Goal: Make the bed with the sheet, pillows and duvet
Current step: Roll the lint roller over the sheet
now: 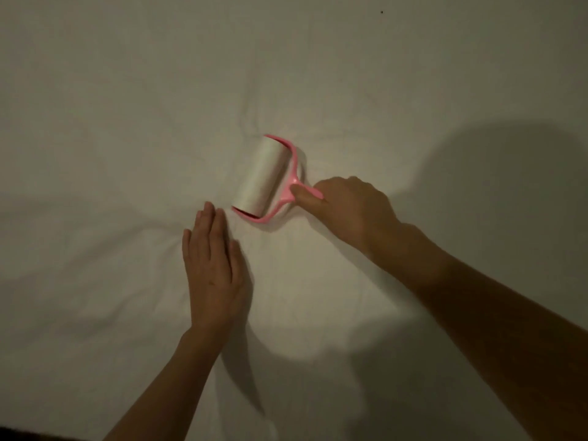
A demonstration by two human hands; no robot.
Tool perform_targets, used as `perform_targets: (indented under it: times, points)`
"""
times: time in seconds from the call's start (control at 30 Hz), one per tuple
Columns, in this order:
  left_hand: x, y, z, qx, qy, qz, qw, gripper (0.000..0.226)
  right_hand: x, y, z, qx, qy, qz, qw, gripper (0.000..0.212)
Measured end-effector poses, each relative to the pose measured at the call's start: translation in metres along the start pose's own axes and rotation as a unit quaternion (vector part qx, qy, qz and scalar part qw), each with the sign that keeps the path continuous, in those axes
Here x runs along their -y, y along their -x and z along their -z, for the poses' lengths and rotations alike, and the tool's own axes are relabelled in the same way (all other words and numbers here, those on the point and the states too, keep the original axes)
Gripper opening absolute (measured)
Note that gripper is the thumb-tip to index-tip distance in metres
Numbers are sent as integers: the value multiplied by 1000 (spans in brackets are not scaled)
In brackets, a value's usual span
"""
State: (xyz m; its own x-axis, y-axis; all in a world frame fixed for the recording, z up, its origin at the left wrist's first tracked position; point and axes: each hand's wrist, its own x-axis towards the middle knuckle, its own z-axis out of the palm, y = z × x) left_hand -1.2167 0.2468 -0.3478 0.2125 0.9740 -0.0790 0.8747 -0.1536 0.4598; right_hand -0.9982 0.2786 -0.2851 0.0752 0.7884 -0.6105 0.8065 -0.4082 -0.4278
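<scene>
On white sheet [127, 90] | creased | lint roller [261, 178] | dim light

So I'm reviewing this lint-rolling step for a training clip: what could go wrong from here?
1. Creases radiate through the sheet around the lint roller; rolling on could press them in or bunch the fabric.
2. The left hand lies flat just beside the roll, so the sticky paper may catch its fingertips.
3. The right hand has only a short grip on the pink handle, which might slip or twist.
</scene>
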Motion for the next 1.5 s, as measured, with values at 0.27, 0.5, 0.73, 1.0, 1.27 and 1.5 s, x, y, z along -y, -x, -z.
perform_targets:
  times: [0.27,0.5,0.73,1.0,1.27,1.5]
  points:
    - [-13,1,9,22,-8,29,999,53,-108,94,43,13,96,-91,991,91]
    - [-37,-16,5,33,-29,-15,999,57,-139,92,82,-75,0,-123,990,76]
    - [-48,-51,-12,15,-44,-23,999,54,-94,11,64,-53,-40,-127,990,66]
    - [-39,-48,-18,27,-72,-39,996,54,-38,-52,67,-67,-67,-67,993,58]
    - [-47,-45,-28,-5,-108,-8,994,54,-163,80,80,-22,10,-153,988,74]
    - [-46,-45,-30,-23,-105,-13,994,53,-131,41,68,-32,-2,-122,992,73]
